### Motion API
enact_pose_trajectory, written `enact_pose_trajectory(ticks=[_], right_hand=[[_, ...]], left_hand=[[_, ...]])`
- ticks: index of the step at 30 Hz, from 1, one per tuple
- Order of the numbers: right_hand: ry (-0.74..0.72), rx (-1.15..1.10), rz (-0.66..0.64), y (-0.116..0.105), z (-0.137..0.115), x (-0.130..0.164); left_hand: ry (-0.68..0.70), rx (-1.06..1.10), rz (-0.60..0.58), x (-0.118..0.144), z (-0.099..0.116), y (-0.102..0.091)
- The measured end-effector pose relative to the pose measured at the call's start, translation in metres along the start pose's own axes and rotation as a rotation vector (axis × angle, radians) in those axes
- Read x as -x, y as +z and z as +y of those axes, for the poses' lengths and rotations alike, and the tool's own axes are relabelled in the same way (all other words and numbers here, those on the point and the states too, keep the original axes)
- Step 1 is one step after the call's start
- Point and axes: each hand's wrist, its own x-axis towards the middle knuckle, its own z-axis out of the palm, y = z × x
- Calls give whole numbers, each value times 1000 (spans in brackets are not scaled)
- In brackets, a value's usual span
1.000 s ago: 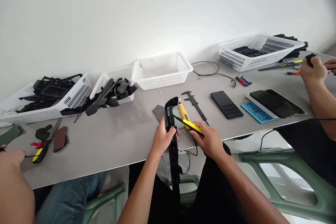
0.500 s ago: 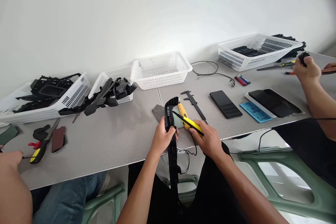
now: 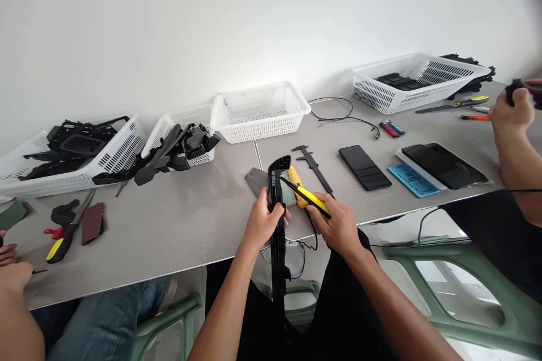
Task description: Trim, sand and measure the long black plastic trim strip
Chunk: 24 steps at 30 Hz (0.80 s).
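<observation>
My left hand point(image 3: 266, 219) is wrapped round a long black plastic trim part point(image 3: 278, 248), which stands nearly upright with its bent end above the table edge and its lower end between my legs. In my right hand point(image 3: 334, 220) is a yellow and black utility knife point(image 3: 312, 199). Its tip points left, at the upper inner side of the part; whether it touches I cannot tell. Behind the knife lies a yellow-handled tool point(image 3: 293, 176) with a cable. A grey sheet of sandpaper point(image 3: 255, 181) is partly hidden behind the trim part.
Baskets line the wall: a white basket point(image 3: 260, 134) in the middle, others holding black parts. A caliper point(image 3: 313, 166), a phone point(image 3: 365, 167) and a blue packet point(image 3: 413, 180) lie to the right. Co-workers' hands point(image 3: 513, 113) point(image 3: 12, 271) work at both sides. A file point(image 3: 70, 231) lies left.
My hands and the trim part shift very slightly right, with the knife still at its upper end. The right co-worker's hand moves right; the left co-worker's hand draws back and down.
</observation>
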Motion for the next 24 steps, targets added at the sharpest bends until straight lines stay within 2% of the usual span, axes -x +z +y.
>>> enact_pose_trajectory(ticks=[4, 6, 11, 16, 18, 21, 24], right_hand=[[-89, -60, -35, -4, -2, 0], [-75, -63, -22, -4, -3, -1], [40, -17, 56, 2, -3, -2], [219, -50, 178, 3, -1, -2], [188, -100, 144, -1, -3, -3], [66, -182, 42, -9, -6, -2], [63, -254, -4, -16, -7, -2]], left_hand=[[-15, 10, -1, 0, -1, 0], [-10, 9, -8, 0, -1, 0], [3, -18, -22, 1, -3, 0], [12, -66, -71, 3, -2, -2], [12, -74, -65, 3, -2, -1], [22, -79, -54, 3, -1, -1], [44, -73, -49, 2, -1, 0]])
